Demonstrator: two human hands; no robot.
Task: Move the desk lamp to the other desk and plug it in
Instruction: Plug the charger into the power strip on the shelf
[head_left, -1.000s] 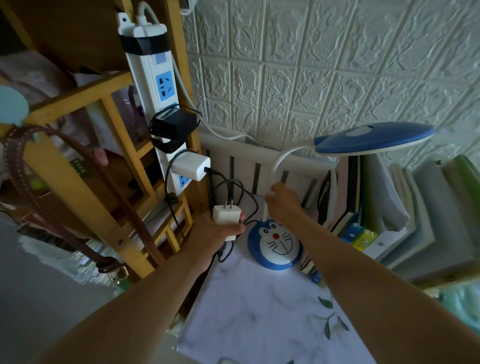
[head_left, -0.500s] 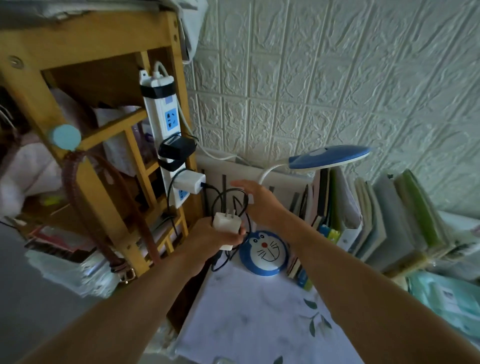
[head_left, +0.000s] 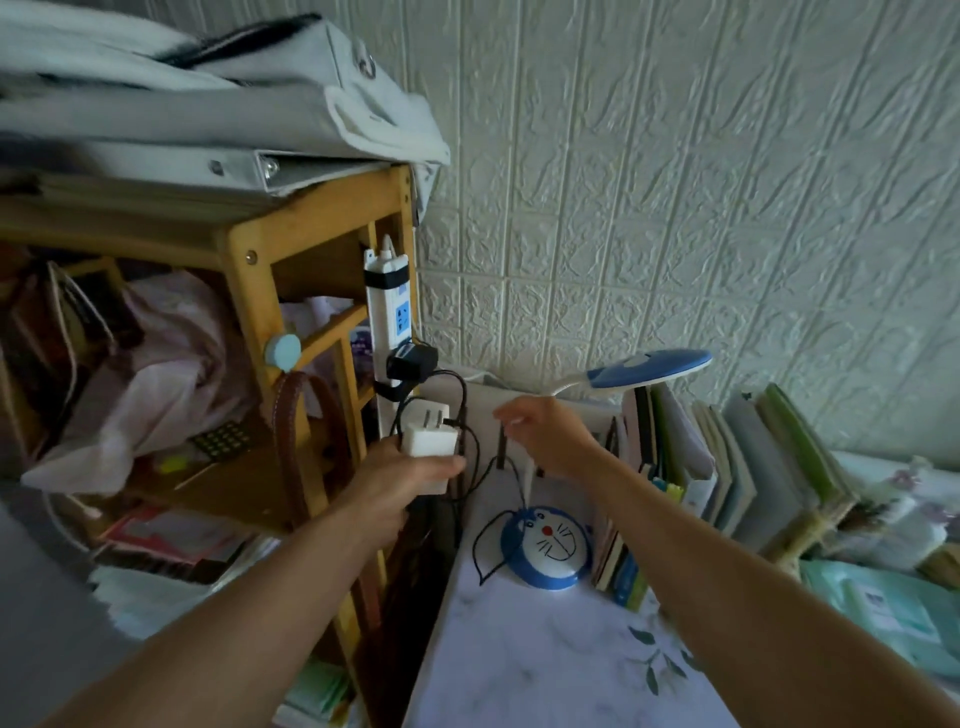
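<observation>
Beside the marble-print surface (head_left: 545, 654), the left hand (head_left: 410, 478) grips the white plug adapter (head_left: 430, 441), prongs up, and should square them to the power strip (head_left: 387, 312) socket, the right hand (head_left: 545, 436) loosely open, empty.

Grey bag (head_left: 218, 98) tops the wooden shelf (head_left: 311, 249) — books (head_left: 753, 467) alongside.

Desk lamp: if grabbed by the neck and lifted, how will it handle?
The desk lamp probably flexes: its thin white neck already curves. The wide blue head overhangs the round base, so it may tip or swing. Its black cord will likely trail loosely.
</observation>
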